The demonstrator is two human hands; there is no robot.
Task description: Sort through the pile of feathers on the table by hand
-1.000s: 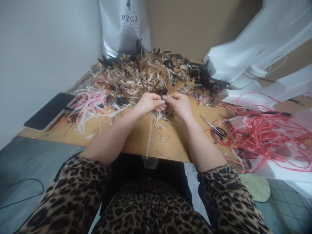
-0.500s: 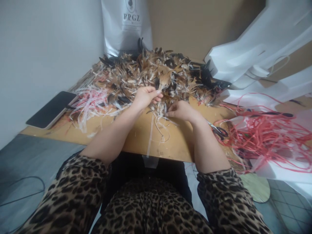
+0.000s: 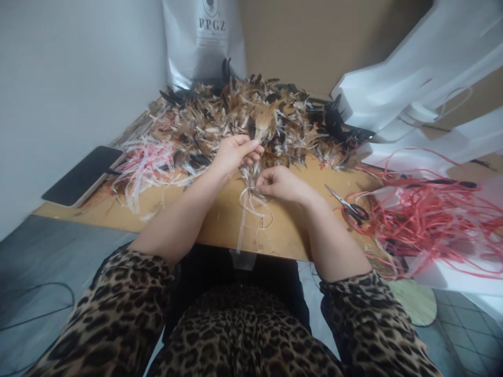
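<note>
My left hand pinches a brown feather by its pale quill end, its fan pointing away from me. A little nearer and to the right, my right hand has its thumb and fingertips together at some whitish strips on the table; whether it grips one is too small to see. Behind both hands spreads a large heap of brown and black feathers. Open-bladed or not I cannot tell, a pair of scissors lies right of my right forearm.
A phone rests at the table's left edge beside pink and white strips. Red strips are tangled at the right. A silvery bag stands behind the feathers, and white panels rise at the back right.
Both hands were together over the feathers. The left has drawn slightly back with the feather now visible in its pinch; the right has dropped toward me, then moved left to the whitish strips.
</note>
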